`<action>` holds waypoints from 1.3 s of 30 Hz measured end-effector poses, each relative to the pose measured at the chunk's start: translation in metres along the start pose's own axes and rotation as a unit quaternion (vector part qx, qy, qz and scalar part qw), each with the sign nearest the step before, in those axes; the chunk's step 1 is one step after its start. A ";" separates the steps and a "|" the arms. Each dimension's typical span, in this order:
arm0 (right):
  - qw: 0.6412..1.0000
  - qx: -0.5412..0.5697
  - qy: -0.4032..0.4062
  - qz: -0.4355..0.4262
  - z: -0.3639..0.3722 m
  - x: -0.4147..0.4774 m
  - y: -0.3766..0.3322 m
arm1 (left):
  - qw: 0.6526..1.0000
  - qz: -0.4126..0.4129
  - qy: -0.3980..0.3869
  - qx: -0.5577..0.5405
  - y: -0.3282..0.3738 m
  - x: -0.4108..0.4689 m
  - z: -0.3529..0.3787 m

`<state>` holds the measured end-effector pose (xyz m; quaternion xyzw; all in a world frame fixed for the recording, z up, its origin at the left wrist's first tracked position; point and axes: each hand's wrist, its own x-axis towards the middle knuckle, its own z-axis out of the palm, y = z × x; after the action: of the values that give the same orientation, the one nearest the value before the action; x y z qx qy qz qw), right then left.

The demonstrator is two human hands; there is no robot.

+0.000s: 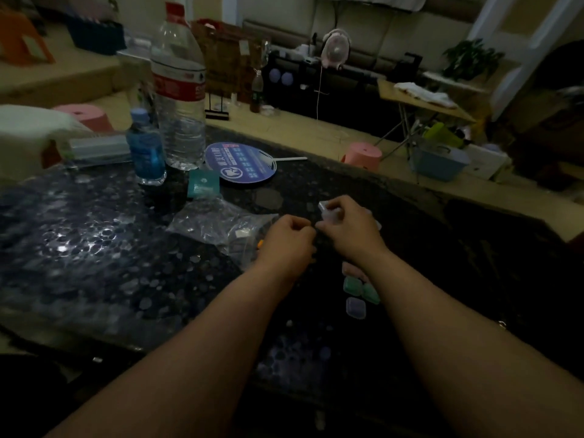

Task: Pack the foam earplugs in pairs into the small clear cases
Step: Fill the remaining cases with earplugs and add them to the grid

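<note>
The right hand [350, 229] curls its fingers [346, 207] around a small clear plastic case [328, 214] over the dark speckled desk [94, 248]. The left hand [289, 238] has its fingers curled, the tips meeting the right hand's; whether they pinch anything cannot be told. Just left of the left fingers lie a crumpled clear plastic bag [218, 226] and a small orange piece [259, 244]. On the near side of the right fingers, a cluster of small pink, green and purple tinted cases [354, 284] lies on the desk.

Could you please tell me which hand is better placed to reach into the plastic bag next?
Probably the left hand: it sits at the edge of the plastic bag, while the right hand holds a clear case.
</note>
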<state>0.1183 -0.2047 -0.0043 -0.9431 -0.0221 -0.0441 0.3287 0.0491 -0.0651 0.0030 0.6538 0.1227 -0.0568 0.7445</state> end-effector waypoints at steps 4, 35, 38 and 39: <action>0.986 0.164 -0.021 0.016 -0.016 -0.090 -0.021 | 0.999 -0.015 -0.042 0.028 0.015 -0.034 -0.007; 0.839 0.475 -0.153 0.218 -0.018 -0.146 -0.017 | 0.937 0.095 -0.188 0.279 -0.020 -0.058 -0.046; 0.854 0.443 -0.155 0.226 -0.017 -0.147 -0.015 | 0.951 0.030 -0.207 0.230 -0.019 -0.063 -0.046; 0.855 0.438 -0.156 0.228 -0.015 -0.147 -0.014 | 0.954 0.006 -0.216 0.206 -0.018 -0.066 -0.046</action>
<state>-0.0301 -0.2053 0.0018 -0.6744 0.1255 0.1945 0.7011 -0.0238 -0.0269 -0.0029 0.7658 -0.0598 -0.2165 0.6025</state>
